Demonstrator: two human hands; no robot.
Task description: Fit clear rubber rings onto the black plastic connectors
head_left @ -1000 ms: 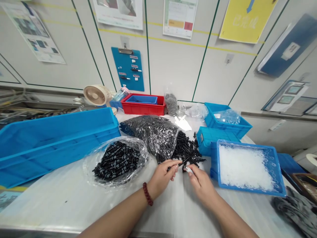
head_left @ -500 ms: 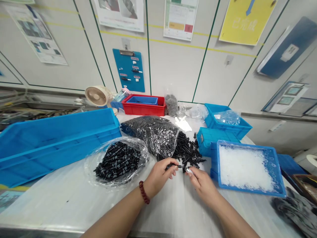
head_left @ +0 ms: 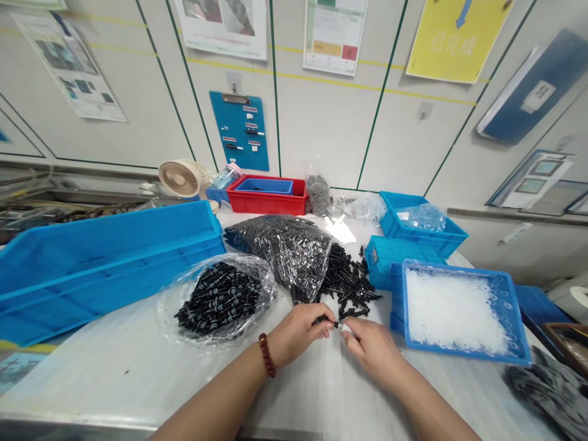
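Gripping black part, hands close together, bare tabletop nearest the wearer.

A beige fan stands at the back left. On the pale wall hang a blue clipboard with pens and, farther right, a yellow sign with a blue arrow and a dark blue folder. A grey cloth lies crumpled at the lower right.

Whatever joins the black part to the white piece seems mostly hidden by fingers.
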